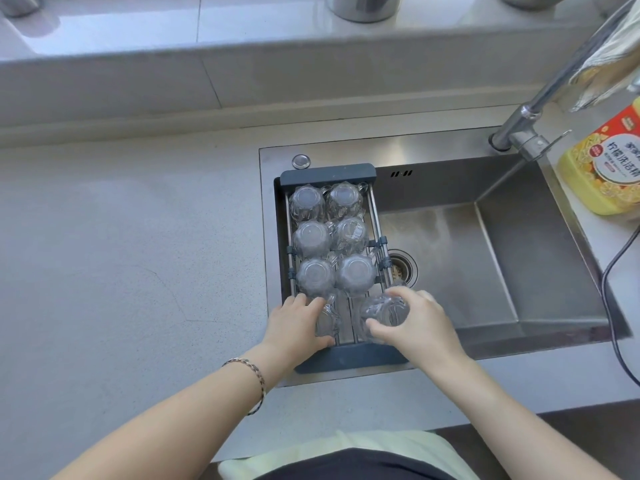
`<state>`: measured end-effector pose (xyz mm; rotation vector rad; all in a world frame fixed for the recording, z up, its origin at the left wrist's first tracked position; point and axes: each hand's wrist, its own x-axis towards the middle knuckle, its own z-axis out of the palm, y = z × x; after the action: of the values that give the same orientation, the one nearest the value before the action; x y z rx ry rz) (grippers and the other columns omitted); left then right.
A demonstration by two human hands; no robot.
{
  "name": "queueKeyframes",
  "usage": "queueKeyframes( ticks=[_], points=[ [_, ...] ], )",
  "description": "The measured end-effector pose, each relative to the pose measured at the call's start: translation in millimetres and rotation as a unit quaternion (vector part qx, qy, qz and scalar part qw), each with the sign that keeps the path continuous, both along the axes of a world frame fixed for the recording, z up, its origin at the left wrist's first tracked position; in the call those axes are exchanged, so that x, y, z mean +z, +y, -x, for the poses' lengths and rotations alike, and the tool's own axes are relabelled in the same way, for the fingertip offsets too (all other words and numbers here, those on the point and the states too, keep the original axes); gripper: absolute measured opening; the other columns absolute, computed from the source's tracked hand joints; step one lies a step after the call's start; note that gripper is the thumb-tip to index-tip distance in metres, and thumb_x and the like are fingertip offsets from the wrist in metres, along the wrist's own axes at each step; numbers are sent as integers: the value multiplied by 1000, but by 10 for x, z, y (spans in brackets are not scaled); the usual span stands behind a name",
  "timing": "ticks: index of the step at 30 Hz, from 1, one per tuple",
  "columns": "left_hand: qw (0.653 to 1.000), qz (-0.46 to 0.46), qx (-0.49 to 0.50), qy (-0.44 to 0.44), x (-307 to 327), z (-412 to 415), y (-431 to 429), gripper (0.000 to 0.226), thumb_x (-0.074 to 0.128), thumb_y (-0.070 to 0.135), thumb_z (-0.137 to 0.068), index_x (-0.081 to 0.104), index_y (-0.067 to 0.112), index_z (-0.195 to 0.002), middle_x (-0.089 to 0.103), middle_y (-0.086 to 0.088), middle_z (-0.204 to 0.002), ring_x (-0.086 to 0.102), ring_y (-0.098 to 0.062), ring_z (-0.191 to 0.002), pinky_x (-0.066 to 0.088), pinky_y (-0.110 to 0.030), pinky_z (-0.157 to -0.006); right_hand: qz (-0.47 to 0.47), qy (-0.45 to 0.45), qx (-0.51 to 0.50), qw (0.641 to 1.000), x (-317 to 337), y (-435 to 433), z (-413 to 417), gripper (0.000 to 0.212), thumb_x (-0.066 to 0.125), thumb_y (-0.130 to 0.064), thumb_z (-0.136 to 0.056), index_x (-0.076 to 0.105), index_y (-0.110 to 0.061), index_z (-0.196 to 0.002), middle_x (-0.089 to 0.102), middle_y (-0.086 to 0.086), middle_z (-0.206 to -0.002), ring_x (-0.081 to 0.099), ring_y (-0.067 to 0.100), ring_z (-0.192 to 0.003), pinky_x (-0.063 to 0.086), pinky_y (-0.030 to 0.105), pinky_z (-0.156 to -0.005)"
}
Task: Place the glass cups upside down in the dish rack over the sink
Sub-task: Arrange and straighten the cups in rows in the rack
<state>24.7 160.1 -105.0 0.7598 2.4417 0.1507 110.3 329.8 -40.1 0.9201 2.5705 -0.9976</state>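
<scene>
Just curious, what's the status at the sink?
Left hand grips one glass cup; right hand grips another. Six cups upside down in dish rack. Nothing blocking.

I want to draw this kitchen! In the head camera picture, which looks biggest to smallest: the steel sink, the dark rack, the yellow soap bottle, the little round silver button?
1. Stainless steel sink
2. Dark grey dish rack
3. Yellow dish soap bottle, though cut off by the picture's edge
4. Small round silver button
</scene>
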Motion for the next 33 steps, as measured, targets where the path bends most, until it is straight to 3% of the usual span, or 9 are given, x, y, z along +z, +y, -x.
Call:
queueKeyframes(
  ticks=[10, 16, 20, 23, 27, 33],
  points=[
    [1000, 5, 8, 15, 16, -66, 11, 63, 61, 55, -76, 42, 24, -127, 55, -7, -115, 47, -26, -108, 42, -34, -85, 28, -104, -63, 992, -539, -271, 221, 65, 70, -46, -71, 49, -18, -126, 49, 11, -126, 54, 28, -112, 44, 34, -91],
    [1000, 3, 8, 12, -3, -58, -31, 65, 60, 56, -76, 39, 26, -130, 52, -6, -116, 46, -25, -109, 41, -35, -86, 102, -38, -29, 994, -595, -243, 74, 60, 63, -33, -81, 39, -18, -134, 49, 9, -137, 44, 24, -126, 35, 32, -101],
    [1000, 2, 8, -3, -5, -31, -36, 66, 61, 57, -75, 40, 26, -130, 52, -5, -115, 46, -25, -108, 41, -34, -85, 96, -34, -40, 994, -555, 111, 169, 42, 58, -34, -84, 50, -21, -123, 60, 8, -125, 56, 23, -111, 42, 32, -93],
    [1000, 5, 17, -18, -4, 7, -24, 66, 64, 58, -72, 43, 27, -127, 53, -5, -113, 46, -24, -107, 40, -33, -83, 103, -20, -31, 994, -578, 212, 384, 57, 58, -31, -84, 36, -24, -136, 53, 10, -132, 55, 24, -109, 41, 35, -94],
    [999, -12, 38, -24, 3, 29, -11, 68, 66, 55, -72, 42, 30, -130, 53, -3, -117, 46, -23, -109, 41, -32, -85, 143, -37, 2, 989, -671, 146, 631, 75, 64, -35, -79, 25, -26, -142, 39, 6, -146, 38, 25, -132, 32, 37, -105],
    [998, -27, 47, 8, 25, 9, -9, 62, 65, 51, -74, 44, 25, -127, 55, -3, -115, 47, -23, -107, 42, -34, -86, 164, -12, -28, 986, -731, 186, 485, 72, 71, -29, -72, 36, -36, -135, 57, 3, -124, 59, 22, -107, 45, 38, -96]
  ],
)
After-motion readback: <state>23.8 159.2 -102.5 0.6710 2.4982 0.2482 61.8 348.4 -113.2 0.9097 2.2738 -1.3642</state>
